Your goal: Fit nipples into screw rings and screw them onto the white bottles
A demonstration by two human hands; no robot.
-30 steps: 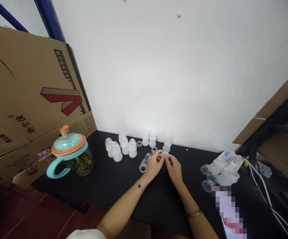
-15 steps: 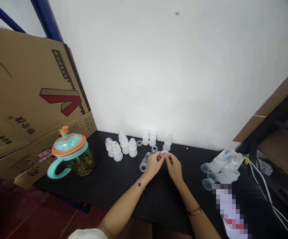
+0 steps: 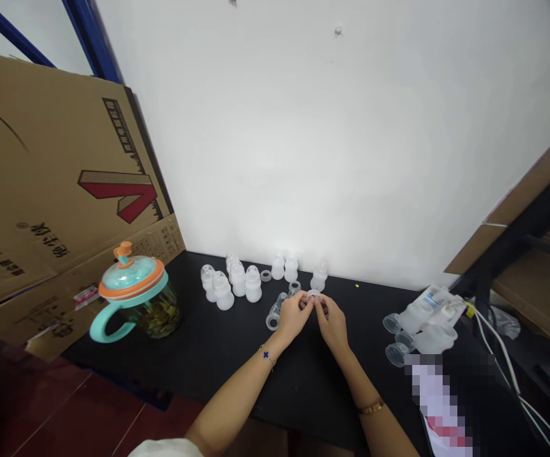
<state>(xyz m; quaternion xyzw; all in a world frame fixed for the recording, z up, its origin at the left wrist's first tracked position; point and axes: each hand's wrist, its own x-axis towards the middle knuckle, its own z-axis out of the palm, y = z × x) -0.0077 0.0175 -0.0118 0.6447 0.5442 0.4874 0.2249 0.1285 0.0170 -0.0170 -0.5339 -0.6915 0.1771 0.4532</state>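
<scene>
My left hand (image 3: 294, 317) and my right hand (image 3: 333, 324) meet over the black table (image 3: 303, 381). Between their fingertips they pinch a translucent bottle collar ring (image 3: 313, 294); its underside is hidden by the fingers. Just behind stands a small baby bottle (image 3: 319, 277), upright. To the left of my left hand lie several loose collar rings (image 3: 273, 322), partly covered by that hand. Two more bottles (image 3: 278, 267) stand by the wall, with a single ring (image 3: 266, 276) beside them. Further left is a cluster of capped white bottles (image 3: 238, 279).
A teal-handled jug (image 3: 144, 304) with leaves in liquid stands at the left, before a big cardboard box (image 3: 51, 165). On the right are a pile of bottles (image 3: 434, 317), clear cup-like caps (image 3: 395, 354), white cables (image 3: 498, 346) and a phone with a blurred screen (image 3: 441, 406).
Both hands keep the collar ring in nearly the same place, with only slight finger movement. The view has shifted very slightly; the other things stay where they were.
</scene>
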